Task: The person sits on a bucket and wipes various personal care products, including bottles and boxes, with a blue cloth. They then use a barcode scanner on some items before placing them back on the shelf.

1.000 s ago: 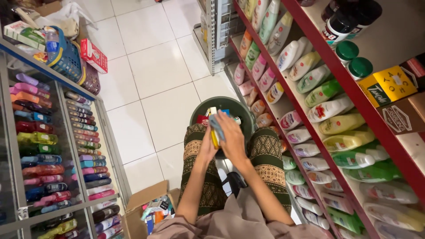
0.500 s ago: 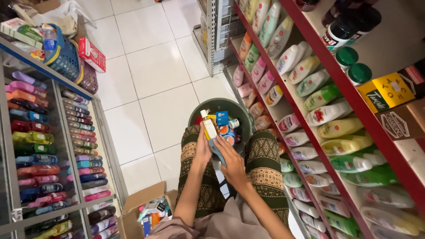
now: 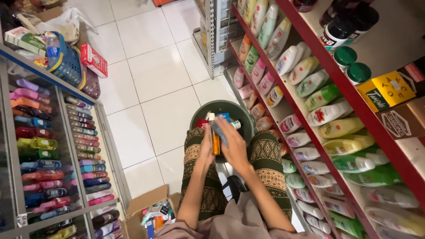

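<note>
I sit with a dark green bucket (image 3: 201,116) between my knees, holding several small bottles and packs. My left hand (image 3: 205,149) grips a slim amber bottle (image 3: 215,142) with a white cap, held upright over the bucket's near rim. My right hand (image 3: 233,142) lies over the bottle from the right and presses a blue cloth (image 3: 218,130) against it. Both hands touch the bottle. My legs in green patterned trousers (image 3: 270,163) flank the bucket.
Red shelves (image 3: 349,88) packed with lotion and shampoo bottles run along my right. A glass cabinet (image 3: 48,155) of coloured tubes stands on the left, with a blue basket (image 3: 66,62) on top. An open cardboard box (image 3: 152,212) of goods sits by my left knee. White tiled floor lies ahead.
My left hand has lowered the bottle from its raised position. My right hand has come up from below and closed over it with the blue cloth.
</note>
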